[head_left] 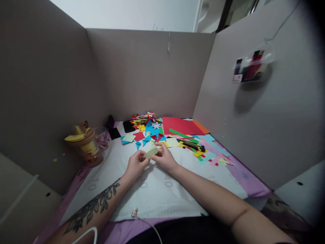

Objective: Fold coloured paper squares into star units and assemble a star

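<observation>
Both my hands meet over the middle of a white cutting mat. My left hand and my right hand pinch a small pale green piece of paper between them, fingers closed on its edges. Just beyond the hands lie small folded triangles of blue and red paper. A pile of finished multicoloured paper stars sits at the back of the mat.
Red and orange paper sheets lie at the back right, with coloured strips and a yellow-black utility knife beside them. A tan and yellow lidded cup stands at the left. Two black objects lie near it. Grey partition walls enclose the desk.
</observation>
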`<state>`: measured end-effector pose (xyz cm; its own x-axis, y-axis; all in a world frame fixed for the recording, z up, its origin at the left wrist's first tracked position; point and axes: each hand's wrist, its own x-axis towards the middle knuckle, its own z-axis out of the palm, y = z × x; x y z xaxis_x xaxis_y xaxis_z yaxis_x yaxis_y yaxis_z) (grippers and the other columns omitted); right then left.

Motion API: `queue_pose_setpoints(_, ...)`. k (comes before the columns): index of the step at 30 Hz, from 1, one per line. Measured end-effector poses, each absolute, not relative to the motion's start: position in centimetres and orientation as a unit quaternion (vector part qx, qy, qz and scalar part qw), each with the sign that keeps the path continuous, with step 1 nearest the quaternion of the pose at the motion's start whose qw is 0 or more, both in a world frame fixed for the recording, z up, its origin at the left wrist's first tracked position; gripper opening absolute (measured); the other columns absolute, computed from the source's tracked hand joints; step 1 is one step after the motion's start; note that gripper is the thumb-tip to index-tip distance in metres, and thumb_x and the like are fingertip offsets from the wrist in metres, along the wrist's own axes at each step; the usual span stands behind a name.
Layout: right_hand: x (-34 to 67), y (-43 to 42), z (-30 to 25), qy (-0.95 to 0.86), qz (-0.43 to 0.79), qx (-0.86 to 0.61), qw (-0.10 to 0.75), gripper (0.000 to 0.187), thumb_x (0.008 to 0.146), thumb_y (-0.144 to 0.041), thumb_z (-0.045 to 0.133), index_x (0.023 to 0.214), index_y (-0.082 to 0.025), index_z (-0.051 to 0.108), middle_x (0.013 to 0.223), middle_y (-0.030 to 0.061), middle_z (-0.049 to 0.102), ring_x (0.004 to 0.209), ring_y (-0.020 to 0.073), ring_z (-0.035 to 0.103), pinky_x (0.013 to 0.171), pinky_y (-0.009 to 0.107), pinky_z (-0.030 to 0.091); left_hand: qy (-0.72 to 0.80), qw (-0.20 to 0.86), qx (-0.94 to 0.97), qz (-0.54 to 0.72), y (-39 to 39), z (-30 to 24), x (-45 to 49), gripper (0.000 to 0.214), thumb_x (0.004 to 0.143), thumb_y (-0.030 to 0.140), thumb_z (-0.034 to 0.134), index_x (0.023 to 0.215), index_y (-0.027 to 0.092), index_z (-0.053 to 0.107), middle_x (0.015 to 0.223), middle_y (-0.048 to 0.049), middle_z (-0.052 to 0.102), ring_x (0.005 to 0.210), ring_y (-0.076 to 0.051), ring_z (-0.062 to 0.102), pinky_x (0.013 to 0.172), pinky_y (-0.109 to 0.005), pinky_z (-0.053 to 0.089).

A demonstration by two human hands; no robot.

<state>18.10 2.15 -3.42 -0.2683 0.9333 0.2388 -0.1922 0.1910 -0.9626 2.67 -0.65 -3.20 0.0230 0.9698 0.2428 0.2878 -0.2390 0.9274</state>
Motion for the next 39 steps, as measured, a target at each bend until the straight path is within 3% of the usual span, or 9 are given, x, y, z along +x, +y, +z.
queue_pose_setpoints(11, 19.5, 3.8, -2.6, -0.535, 0.525, -0.337, 0.569, 0.045, 0.063, -0.02, 0.068, 0.097, -0.023, 0.04, 0.058, -0.0087, 0.055, 0.053, 0.0104, 0.052, 0.054, 0.021, 0.039, 0.504, 0.376, 0.601, 0.493, -0.7, -2.9, 3.1, 0.017, 0.069, 0.025, 0.06, 0.078, 0.017, 0.049, 0.057, 0.0048, 0.055, 0.048, -0.007, 0.048, 0.044, -0.016, 0.031)
queue_pose_setpoints(16, 21.6, 4.7, -1.9, -0.551, 0.458, -0.349, 0.604, 0.032, 0.067, -0.025, 0.065, 0.093, -0.022, 0.046, 0.062, -0.0065, 0.054, 0.056, 0.0107, 0.051, 0.057, 0.024, 0.04, 0.526, 0.351, 0.601, 0.487, -0.7, -3.0, 2.5, 0.02, 0.067, 0.025, 0.06, 0.084, 0.018, 0.053, 0.057, 0.0047, 0.056, 0.049, -0.009, 0.05, 0.045, -0.017, 0.032)
queue_pose_setpoints(21, 21.3, 3.6, -1.6, -0.702, 0.338, -0.349, 0.521, 0.012, 0.071, -0.021, 0.061, 0.083, -0.019, 0.058, 0.085, 0.0019, 0.059, 0.082, 0.0158, 0.055, 0.074, 0.029, 0.042, 0.537, 0.306, 0.629, 0.472, -0.6, -3.1, 2.3, 0.017, 0.069, 0.025, 0.057, 0.084, 0.018, 0.053, 0.06, 0.0042, 0.057, 0.054, -0.01, 0.052, 0.05, -0.019, 0.035)
queue_pose_setpoints(26, 20.6, 3.0, -1.7, -0.773, 0.271, -0.321, 0.475, 0.005, 0.071, -0.015, 0.061, 0.072, -0.019, 0.06, 0.084, 0.0019, 0.057, 0.086, 0.0166, 0.053, 0.08, 0.031, 0.041, 0.524, 0.275, 0.662, 0.461, -1.0, -2.9, 2.5, 0.016, 0.071, 0.028, 0.056, 0.085, 0.019, 0.054, 0.066, 0.0035, 0.057, 0.057, -0.011, 0.052, 0.054, -0.02, 0.038)
queue_pose_setpoints(32, 20.8, 3.6, -2.5, -0.811, 0.247, -0.303, 0.435, 0.017, 0.072, -0.007, 0.056, 0.074, -0.021, 0.065, 0.086, 0.0028, 0.059, 0.087, 0.0172, 0.054, 0.083, 0.033, 0.041, 0.51, 0.323, 0.642, 0.474, -1.0, -2.7, 2.3, 0.027, 0.078, 0.036, 0.051, 0.096, 0.017, 0.054, 0.066, 0.0016, 0.059, 0.057, -0.012, 0.053, 0.054, -0.022, 0.039)
queue_pose_setpoints(39, 21.1, 4.4, -3.3, -0.828, 0.22, -0.292, 0.426, 0.028, 0.066, 0.002, 0.049, 0.073, -0.02, 0.065, 0.091, 0.0035, 0.059, 0.091, 0.0174, 0.054, 0.087, 0.035, 0.041, 0.511, 0.36, 0.638, 0.449, -0.3, -3.3, 2.3, 0.029, 0.07, 0.026, 0.056, 0.097, 0.017, 0.05, 0.06, 0.0042, 0.058, 0.052, -0.011, 0.052, 0.052, -0.02, 0.038)
